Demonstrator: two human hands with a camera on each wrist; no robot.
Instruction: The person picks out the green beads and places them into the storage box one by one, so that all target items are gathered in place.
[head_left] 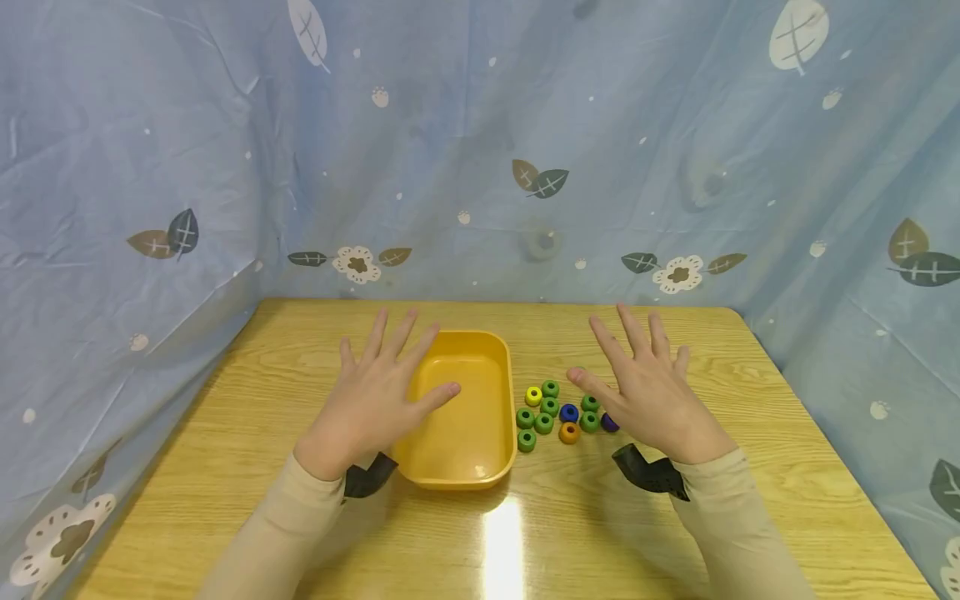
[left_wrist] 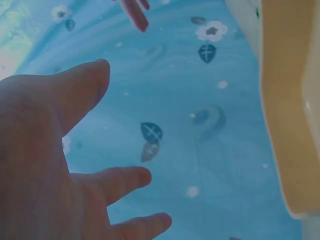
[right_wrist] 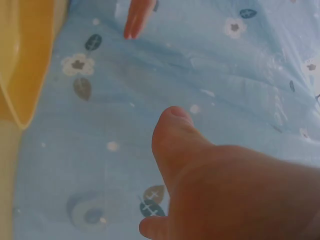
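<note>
Both hands are raised over the table with fingers spread, holding nothing. In the head view my left hand [head_left: 375, 400] overlaps the left side of a yellow rectangular tray [head_left: 512, 417]. My right hand [head_left: 652, 396] hovers at the right of a cluster of round beads with holes. Several are green [head_left: 550, 407], along with a yellow bead [head_left: 533, 396], a blue bead [head_left: 569, 413], an orange bead [head_left: 569, 432] and a purple bead [head_left: 610, 422] partly hidden by the right hand. The left wrist view shows the left thumb [left_wrist: 85, 92] and fingers stretched out beside the tray's wall [left_wrist: 287, 125].
The wooden table [head_left: 585, 533] meets a blue patterned curtain [head_left: 480, 150] at its back and sides. Each wrist carries a black strap mount, one at the left wrist [head_left: 369, 477] and one at the right wrist [head_left: 648, 473]. Light glares on the tabletop in front of the tray.
</note>
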